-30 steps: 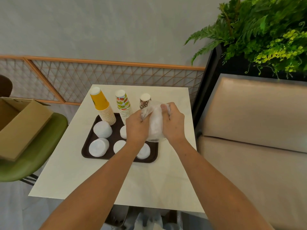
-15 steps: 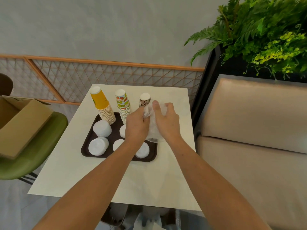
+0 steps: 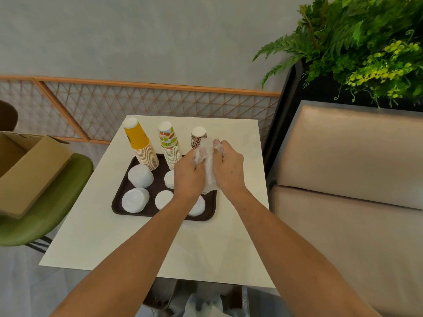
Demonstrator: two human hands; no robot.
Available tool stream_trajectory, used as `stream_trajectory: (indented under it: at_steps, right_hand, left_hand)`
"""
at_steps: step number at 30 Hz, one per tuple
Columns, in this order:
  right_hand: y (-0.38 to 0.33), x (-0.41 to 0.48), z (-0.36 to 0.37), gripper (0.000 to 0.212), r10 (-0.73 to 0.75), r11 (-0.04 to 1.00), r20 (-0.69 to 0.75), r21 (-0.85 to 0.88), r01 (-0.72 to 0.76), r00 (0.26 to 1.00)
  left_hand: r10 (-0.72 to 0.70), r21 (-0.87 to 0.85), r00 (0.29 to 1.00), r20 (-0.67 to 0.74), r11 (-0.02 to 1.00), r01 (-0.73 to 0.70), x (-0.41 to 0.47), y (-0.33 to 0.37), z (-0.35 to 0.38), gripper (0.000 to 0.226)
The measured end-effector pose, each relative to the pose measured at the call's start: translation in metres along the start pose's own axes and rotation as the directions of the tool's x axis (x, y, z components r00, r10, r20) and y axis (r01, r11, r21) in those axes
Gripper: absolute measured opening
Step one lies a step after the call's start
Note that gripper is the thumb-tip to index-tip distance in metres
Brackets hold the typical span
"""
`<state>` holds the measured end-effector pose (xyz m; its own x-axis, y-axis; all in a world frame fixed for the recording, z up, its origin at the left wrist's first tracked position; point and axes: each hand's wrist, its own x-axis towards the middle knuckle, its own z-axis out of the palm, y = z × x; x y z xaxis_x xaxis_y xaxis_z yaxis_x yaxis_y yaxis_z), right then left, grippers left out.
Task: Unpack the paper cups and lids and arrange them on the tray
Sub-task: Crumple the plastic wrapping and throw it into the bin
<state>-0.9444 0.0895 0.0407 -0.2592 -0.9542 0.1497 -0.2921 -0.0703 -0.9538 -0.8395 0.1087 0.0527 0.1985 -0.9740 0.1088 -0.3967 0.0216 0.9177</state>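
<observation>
Status: both hands meet just right of frame centre, over the right end of the tray [image 3: 158, 187]. Left hand [image 3: 187, 176] and right hand [image 3: 229, 171] each have their fingers clenched into a crumpled clear plastic wrapper [image 3: 207, 156], bunching it between them. Can't tell if any lids remain inside; it looks near empty.

Tray sits mid-frame on the worktop [image 3: 114, 236]. Yellow cup stack [image 3: 139, 145], green-and-red cup stack [image 3: 169, 143] and brown patterned cup stack [image 3: 198, 136] stand rims down along its upper edge. White lid stacks [image 3: 140, 176] fill the lower part, one partly hidden under the left wrist.

My read: unpacking is about done and this is wrapper cleanup. To do it well:
- Feel the film for a stray lid before balling it up.
- Keep the wad clear of the brown stack just above it in frame; light cups tip easily.
- Drop it off the tray, e.g. in the cardboard box [image 3: 29, 175] at the left edge, on the green chair [image 3: 45, 223].
</observation>
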Motion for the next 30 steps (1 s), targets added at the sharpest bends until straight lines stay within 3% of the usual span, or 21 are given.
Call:
stream_trajectory:
  at_steps: [5, 8, 11, 13, 15, 17, 19, 22, 23, 25, 27, 30]
  right_hand:
    - [-0.007, 0.002, -0.014, 0.025, 0.169, 0.970, 0.121, 0.155, -0.187, 0.978]
    - [-0.007, 0.002, -0.027, 0.042, 0.356, 0.824, 0.334, 0.328, -0.461, 0.873]
    - [0.006, 0.002, -0.033, 0.034, 0.339, 0.791, 0.458, 0.335, -0.513, 0.822]
    - [0.011, 0.006, -0.039, 0.029, 0.292, 0.786, 0.452, 0.388, -0.481, 0.843]
    - [0.012, 0.015, -0.050, 0.026, 0.260, 0.805, 0.464, 0.381, -0.456, 0.847]
    - [0.008, 0.022, -0.064, 0.018, 0.238, 0.878, 0.527, 0.243, -0.412, 0.816]
    - [0.005, 0.029, -0.074, 0.008, 0.236, 0.934, 0.606, 0.074, -0.350, 0.760]
    - [-0.002, 0.036, -0.075, 0.015, 0.217, 0.956, 0.685, -0.007, -0.292, 0.696]
    - [-0.006, 0.037, -0.074, 0.018, 0.199, 0.959, 0.684, 0.011, -0.283, 0.702]
    - [-0.012, 0.037, -0.072, 0.027, 0.176, 0.945, 0.620, 0.110, -0.307, 0.765]
    - [-0.007, 0.033, -0.072, 0.047, 0.258, 0.850, 0.556, 0.258, -0.459, 0.790]
    - [0.012, 0.014, -0.070, 0.064, 0.285, 0.758, 0.669, 0.281, -0.589, 0.686]
  left_hand:
    - [0.013, -0.059, 1.000, -0.012, 0.998, -0.014, 0.003, -0.002, -0.002, 0.020]
    - [0.077, -0.126, 0.996, -0.054, 0.988, -0.083, 0.006, -0.002, -0.008, 0.027]
    - [0.075, -0.151, 0.997, -0.034, 0.985, -0.079, 0.007, -0.001, -0.012, 0.027]
    - [0.023, -0.166, 0.999, 0.028, 0.986, -0.018, 0.007, 0.000, -0.017, 0.011]
    - [-0.073, -0.260, 0.979, 0.192, 0.958, 0.122, 0.012, 0.001, -0.030, 0.019]
    - [-0.178, -0.302, 0.882, 0.436, 0.895, 0.329, 0.023, 0.008, -0.048, 0.031]
    - [-0.250, -0.193, 0.765, 0.593, 0.878, 0.437, 0.032, 0.018, -0.062, 0.036]
    - [-0.269, 0.195, 0.693, 0.669, 0.963, 0.185, 0.035, 0.028, -0.060, 0.026]
    - [-0.263, 0.235, 0.684, 0.681, 0.962, 0.136, 0.035, 0.026, -0.056, 0.025]
    - [-0.230, 0.074, 0.690, 0.687, 0.966, 0.248, 0.031, 0.020, -0.048, 0.022]
    - [-0.200, -0.131, 0.728, 0.656, 0.919, 0.371, 0.026, 0.015, -0.046, 0.027]
    - [-0.165, -0.216, 0.754, 0.636, 0.900, 0.379, 0.019, 0.003, -0.041, 0.034]
